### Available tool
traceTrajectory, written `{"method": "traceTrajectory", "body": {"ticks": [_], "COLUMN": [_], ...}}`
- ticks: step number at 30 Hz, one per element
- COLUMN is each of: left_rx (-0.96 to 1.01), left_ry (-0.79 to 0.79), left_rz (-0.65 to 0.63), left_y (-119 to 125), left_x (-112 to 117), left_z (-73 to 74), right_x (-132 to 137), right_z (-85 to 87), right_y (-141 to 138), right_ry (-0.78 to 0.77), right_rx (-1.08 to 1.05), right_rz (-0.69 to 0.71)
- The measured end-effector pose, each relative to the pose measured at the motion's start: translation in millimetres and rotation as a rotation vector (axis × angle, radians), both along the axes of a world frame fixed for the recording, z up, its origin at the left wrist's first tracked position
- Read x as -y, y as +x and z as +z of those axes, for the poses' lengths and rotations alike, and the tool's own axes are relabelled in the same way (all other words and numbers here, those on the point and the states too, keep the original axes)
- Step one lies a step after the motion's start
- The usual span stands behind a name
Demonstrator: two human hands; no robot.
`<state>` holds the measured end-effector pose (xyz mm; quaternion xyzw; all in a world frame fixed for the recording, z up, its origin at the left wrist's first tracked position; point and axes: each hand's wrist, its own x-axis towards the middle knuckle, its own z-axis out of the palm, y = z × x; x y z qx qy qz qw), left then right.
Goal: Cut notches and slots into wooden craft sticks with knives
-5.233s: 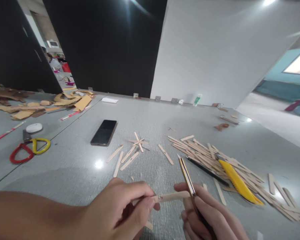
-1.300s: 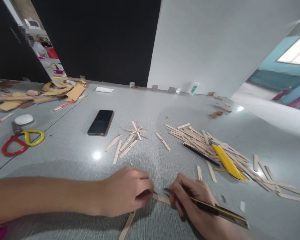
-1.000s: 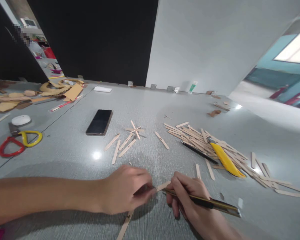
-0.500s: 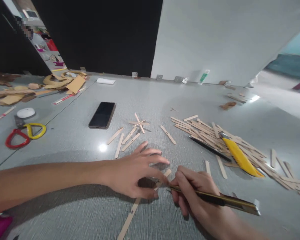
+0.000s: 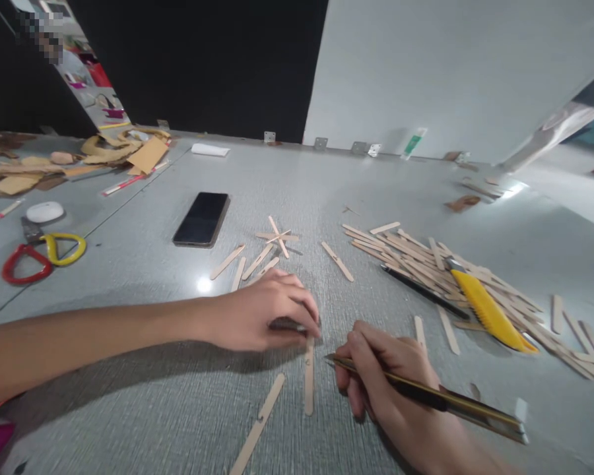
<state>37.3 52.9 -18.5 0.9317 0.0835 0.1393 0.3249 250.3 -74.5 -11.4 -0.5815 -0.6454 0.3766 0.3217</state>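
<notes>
My left hand (image 5: 272, 310) pinches the far end of a notched wooden craft stick (image 5: 309, 389), which points toward me on the grey table (image 5: 188, 415). In my right hand (image 5: 386, 382) a slim gold-and-black craft knife (image 5: 426, 392) is held like a pen, its blade tip just right of that stick and apart from it. A second notched craft stick (image 5: 257, 425) lies slanted nearer to me. Beyond my left hand are several loose sticks (image 5: 228, 262) and a small star of crossed sticks (image 5: 278, 236); my fingers partly hide some of them.
At the right, a heap of craft sticks (image 5: 410, 260) lies with a black pen (image 5: 423, 290) and a yellow cutter (image 5: 490, 310). A phone (image 5: 201, 220), scissors (image 5: 44, 254), a white mouse (image 5: 44, 212) and cardboard scraps (image 5: 123, 148) are at the left. A wall (image 5: 400, 72) borders the back.
The held stick has turned to point toward me, and my left hand has shifted from around its middle to its far end. The knife tip is now apart from my left fingers.
</notes>
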Motion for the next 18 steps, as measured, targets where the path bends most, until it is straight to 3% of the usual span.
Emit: {"method": "traceTrajectory", "body": {"ticks": [4, 18], "left_rx": [-0.011, 0.034], "left_ry": [-0.024, -0.035], "left_rz": [0.005, 0.048], "left_y": [-2.0, -0.9], "left_x": [-5.2, 5.1], "left_z": [4.4, -5.8], "right_x": [0.9, 5.2], "right_z": [-0.1, -2.3], "right_y": [1.8, 2.8], "right_ry": [-0.020, -0.041], "right_rx": [0.019, 0.126], "right_rz": [0.018, 0.112]}}
